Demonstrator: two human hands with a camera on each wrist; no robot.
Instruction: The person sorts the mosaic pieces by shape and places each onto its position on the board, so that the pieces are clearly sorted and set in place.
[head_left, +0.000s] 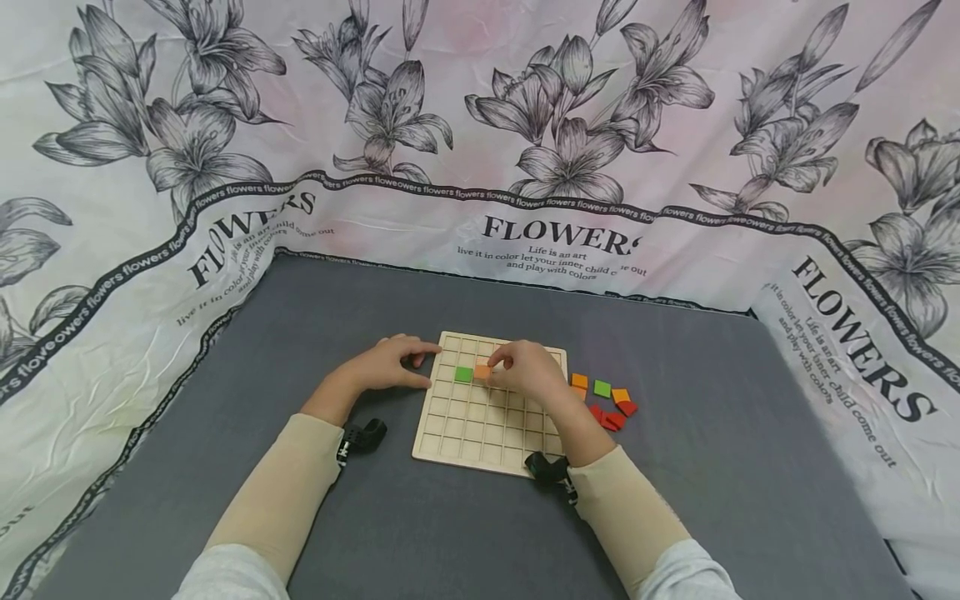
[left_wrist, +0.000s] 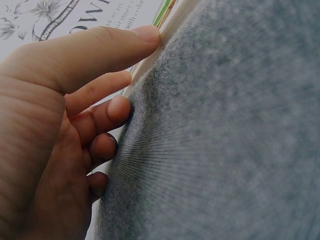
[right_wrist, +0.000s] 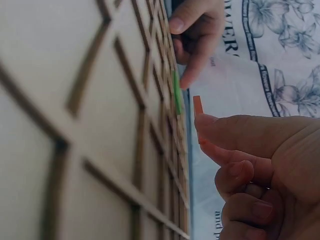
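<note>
A pale wooden grid board (head_left: 465, 429) lies on the grey table. My right hand (head_left: 528, 372) pinches an orange square tile (head_left: 482, 372) between thumb and index finger over the upper part of the board. In the right wrist view that orange tile (right_wrist: 198, 107) is held apart from the board's surface. A green square tile (head_left: 463, 374) sits in a cell just left of it. My left hand (head_left: 385, 365) touches the board's left edge with thumb and index finger spread; in the left wrist view its thumb (left_wrist: 120, 45) lies nearly straight along the edge.
Right of the board lie loose tiles: orange ones (head_left: 580, 381), a green one (head_left: 602, 388) and several red ones (head_left: 611, 421), some overlapping. A flower-printed cloth (head_left: 555, 242) hangs behind and along both sides of the grey table (head_left: 420, 533).
</note>
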